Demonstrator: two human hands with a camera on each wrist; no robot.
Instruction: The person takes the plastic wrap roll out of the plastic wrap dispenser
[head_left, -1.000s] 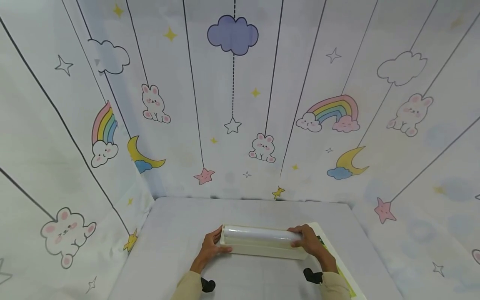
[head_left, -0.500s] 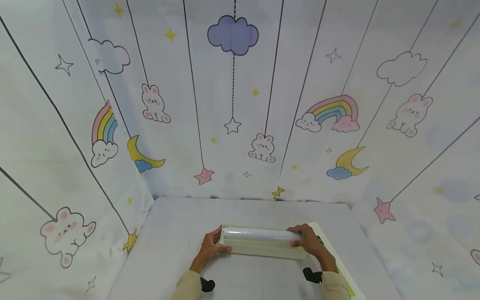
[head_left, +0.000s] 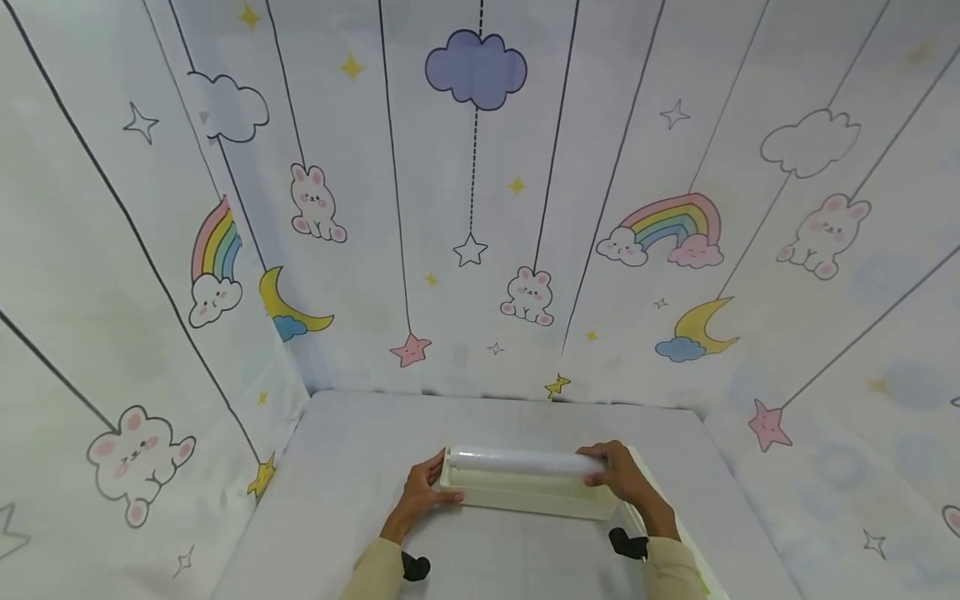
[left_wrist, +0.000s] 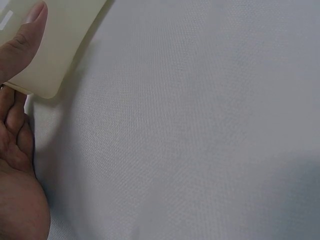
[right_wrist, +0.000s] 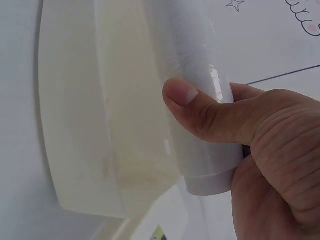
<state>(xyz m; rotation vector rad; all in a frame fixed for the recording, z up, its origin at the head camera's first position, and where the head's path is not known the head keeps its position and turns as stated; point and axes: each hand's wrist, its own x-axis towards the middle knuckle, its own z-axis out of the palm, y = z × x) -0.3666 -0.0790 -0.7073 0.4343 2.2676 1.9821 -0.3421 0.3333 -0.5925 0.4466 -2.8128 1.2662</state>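
Note:
A cream, long open tray-like box [head_left: 532,502] sits on the white-covered table, with a shiny white roll of plastic wrap [head_left: 517,461] along its far side. My left hand [head_left: 422,492] grips the box's left end; the left wrist view has its thumb on the cream wall [left_wrist: 60,55] and fingers beneath the edge. My right hand [head_left: 626,477] holds the roll near its right end. In the right wrist view the thumb lies across the roll [right_wrist: 195,45], and the roll's end stands raised beside the box's inner wall.
A flat white panel [head_left: 703,575] with yellow print lies at the right, partly under my right forearm. Behind the table [head_left: 375,425] hangs a white backdrop [head_left: 465,325] printed with clouds, bunnies and stars. Black straps [head_left: 628,543] are on both wrists.
My right hand has risen slightly with the roll's right end, exposing more of the box's inside. My left hand stays on the box. The head view has shifted a little.

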